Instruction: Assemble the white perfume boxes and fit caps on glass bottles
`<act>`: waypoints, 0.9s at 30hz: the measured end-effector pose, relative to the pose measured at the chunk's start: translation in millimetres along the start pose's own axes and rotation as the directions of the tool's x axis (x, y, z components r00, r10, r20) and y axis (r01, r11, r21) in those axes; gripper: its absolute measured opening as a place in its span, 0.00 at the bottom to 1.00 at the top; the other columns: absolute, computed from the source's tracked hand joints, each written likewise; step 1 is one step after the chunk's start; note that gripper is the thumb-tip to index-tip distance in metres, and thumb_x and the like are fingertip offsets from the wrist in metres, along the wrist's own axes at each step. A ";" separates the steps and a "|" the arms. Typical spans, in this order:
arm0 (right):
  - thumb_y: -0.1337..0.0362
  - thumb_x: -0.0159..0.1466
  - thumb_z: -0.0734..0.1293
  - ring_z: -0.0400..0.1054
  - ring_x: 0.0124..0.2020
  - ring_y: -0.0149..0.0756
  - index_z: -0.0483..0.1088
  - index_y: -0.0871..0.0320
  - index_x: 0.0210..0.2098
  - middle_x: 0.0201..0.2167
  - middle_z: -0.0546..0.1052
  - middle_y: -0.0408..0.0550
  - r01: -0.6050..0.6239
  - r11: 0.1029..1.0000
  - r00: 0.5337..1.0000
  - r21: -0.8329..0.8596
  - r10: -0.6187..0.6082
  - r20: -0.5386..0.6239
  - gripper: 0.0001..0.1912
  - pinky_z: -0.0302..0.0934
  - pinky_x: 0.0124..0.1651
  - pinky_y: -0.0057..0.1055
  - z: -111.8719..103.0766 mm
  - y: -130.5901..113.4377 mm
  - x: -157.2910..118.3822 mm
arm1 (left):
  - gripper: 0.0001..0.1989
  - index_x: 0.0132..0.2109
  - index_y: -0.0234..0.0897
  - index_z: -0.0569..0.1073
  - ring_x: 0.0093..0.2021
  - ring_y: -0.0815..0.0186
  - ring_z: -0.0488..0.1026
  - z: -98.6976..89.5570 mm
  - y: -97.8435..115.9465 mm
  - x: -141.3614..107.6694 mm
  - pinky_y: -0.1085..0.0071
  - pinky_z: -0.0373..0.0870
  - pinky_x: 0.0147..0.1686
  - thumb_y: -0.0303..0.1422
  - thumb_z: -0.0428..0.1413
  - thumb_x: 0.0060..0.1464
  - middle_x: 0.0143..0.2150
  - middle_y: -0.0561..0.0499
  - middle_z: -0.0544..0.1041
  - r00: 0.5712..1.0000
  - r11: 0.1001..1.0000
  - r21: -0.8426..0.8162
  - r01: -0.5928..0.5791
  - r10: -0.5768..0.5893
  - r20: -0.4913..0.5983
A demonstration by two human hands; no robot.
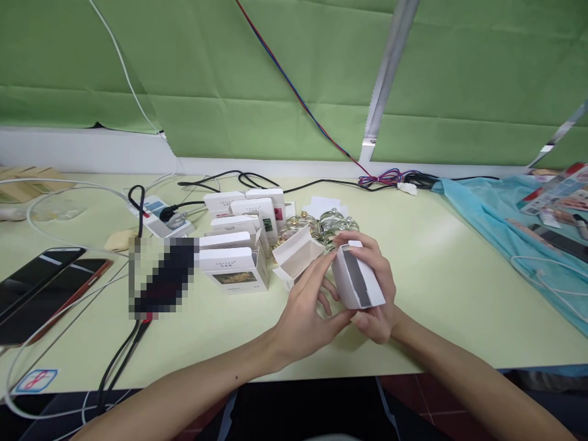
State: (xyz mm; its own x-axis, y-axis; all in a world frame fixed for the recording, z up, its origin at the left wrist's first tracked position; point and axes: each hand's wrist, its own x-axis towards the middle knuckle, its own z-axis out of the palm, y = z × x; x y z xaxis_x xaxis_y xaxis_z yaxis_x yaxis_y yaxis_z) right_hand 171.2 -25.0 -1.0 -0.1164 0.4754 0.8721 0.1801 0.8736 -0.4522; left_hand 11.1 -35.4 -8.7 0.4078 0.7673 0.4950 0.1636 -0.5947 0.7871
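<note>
Forearms (197,386) extend; left hand (303,315) and right hand (386,294) clamp fingers (373,258) around white box (356,280).

Both bare forearms reach in from the lower corners, and the two hands meet in a facing hold right of centre.
The left forearm (197,383) slants up to the right, a small dark spot near its wrist; the left grip (305,309) shows its back, index finger stretched up and forward, thumb reaching right, the other fingers curled inward beneath. The right forearm (473,376) slants up to the left to a bent wrist (397,321); the right grip (379,278) wraps round from the right, fingers arched over the top, thumb low and pointing left, its tip close to the left thumb's. Both are closed in a hold, raised ahead of the torso.
</note>
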 end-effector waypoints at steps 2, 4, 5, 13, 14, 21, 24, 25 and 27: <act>0.44 0.63 0.65 0.62 0.62 0.61 0.62 0.47 0.67 0.60 0.67 0.57 -0.010 1.000 1.000 -0.011 0.010 0.014 0.35 0.63 0.59 0.65 -0.7 0.2 0.0 | 0.40 0.70 0.46 0.58 0.35 0.68 0.77 -0.3 -0.2 -0.2 0.71 0.81 0.28 0.33 0.66 0.55 0.65 0.38 0.69 1.000 1.000 0.006 0.003 -0.003 0.007; 0.44 0.64 0.65 0.62 0.63 0.61 0.62 0.47 0.67 0.59 0.67 0.57 -0.022 0.999 0.999 -0.026 0.023 0.029 0.35 0.62 0.59 0.66 -1.2 0.4 -0.1 | 0.41 0.71 0.45 0.57 0.36 0.67 0.78 -0.5 -0.9 -0.5 0.69 0.81 0.29 0.34 0.66 0.55 0.66 0.37 0.69 1.000 1.000 0.015 0.005 -0.005 0.017; 0.44 0.64 0.65 0.62 0.63 0.61 0.61 0.46 0.67 0.60 0.66 0.57 -0.028 0.999 0.999 -0.033 0.029 0.037 0.35 0.62 0.59 0.66 -1.4 0.4 -0.1 | 0.41 0.71 0.45 0.57 0.36 0.66 0.78 -0.5 -1.3 -0.6 0.68 0.82 0.29 0.35 0.66 0.55 0.66 0.37 0.68 1.000 1.000 0.018 0.008 -0.008 0.021; 0.45 0.66 0.64 0.60 0.65 0.60 0.61 0.47 0.68 0.62 0.65 0.58 -0.058 0.997 0.995 -0.041 0.061 0.084 0.33 0.59 0.63 0.67 -3.4 0.0 -0.1 | 0.39 0.70 0.42 0.59 0.34 0.68 0.78 0.6 -1.5 0.7 0.71 0.80 0.27 0.35 0.66 0.55 0.63 0.38 0.71 1.000 1.000 0.009 0.015 -0.015 0.006; 0.46 0.66 0.64 0.60 0.65 0.60 0.61 0.47 0.68 0.62 0.65 0.58 -0.060 0.998 0.994 -0.036 0.063 0.086 0.33 0.59 0.63 0.66 -3.6 0.1 -0.2 | 0.39 0.70 0.41 0.59 0.34 0.68 0.78 0.7 -1.5 0.8 0.71 0.80 0.27 0.34 0.66 0.55 0.62 0.38 0.72 1.000 1.000 0.009 0.018 -0.018 0.004; 0.47 0.65 0.66 0.61 0.65 0.60 0.64 0.49 0.66 0.60 0.65 0.59 -0.072 0.997 0.993 -0.011 0.073 0.097 0.32 0.60 0.62 0.66 -3.6 0.3 -0.6 | 0.38 0.68 0.38 0.61 0.34 0.69 0.77 0.5 -1.2 0.6 0.72 0.80 0.27 0.34 0.66 0.54 0.61 0.37 0.72 1.000 1.000 0.019 0.016 -0.016 -0.001; 0.47 0.65 0.66 0.62 0.64 0.60 0.64 0.48 0.66 0.59 0.66 0.59 -0.070 0.997 0.993 -0.014 0.071 0.093 0.31 0.62 0.61 0.64 -3.5 -0.1 0.1 | 0.37 0.68 0.39 0.61 0.33 0.70 0.77 0.6 -1.0 0.5 0.72 0.80 0.27 0.33 0.66 0.55 0.60 0.38 0.73 1.000 1.000 0.025 0.008 -0.008 -0.004; 0.47 0.65 0.66 0.62 0.64 0.60 0.65 0.49 0.65 0.58 0.67 0.59 -0.068 0.998 0.993 -0.011 0.068 0.093 0.31 0.62 0.60 0.63 -3.5 -0.1 0.3 | 0.36 0.67 0.39 0.61 0.33 0.70 0.77 0.7 -0.8 0.6 0.72 0.79 0.27 0.33 0.65 0.55 0.59 0.38 0.73 1.000 1.000 0.026 0.008 -0.008 -0.006; 0.48 0.65 0.67 0.62 0.64 0.60 0.65 0.49 0.65 0.58 0.68 0.59 -0.065 0.998 0.993 -0.002 0.065 0.096 0.31 0.62 0.61 0.63 -3.6 0.0 0.4 | 0.36 0.67 0.39 0.62 0.32 0.70 0.76 0.8 -0.2 1.1 0.73 0.79 0.27 0.33 0.65 0.55 0.58 0.40 0.74 1.000 1.000 0.024 0.010 -0.010 -0.007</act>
State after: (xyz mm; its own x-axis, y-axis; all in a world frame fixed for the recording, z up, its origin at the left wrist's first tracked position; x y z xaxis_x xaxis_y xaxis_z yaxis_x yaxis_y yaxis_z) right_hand 174.7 -25.2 0.1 -0.1976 0.5393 0.8186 0.1895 0.8404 -0.5078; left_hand 12.3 -34.6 -8.6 0.3995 0.7749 0.4899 0.1889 -0.5925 0.7831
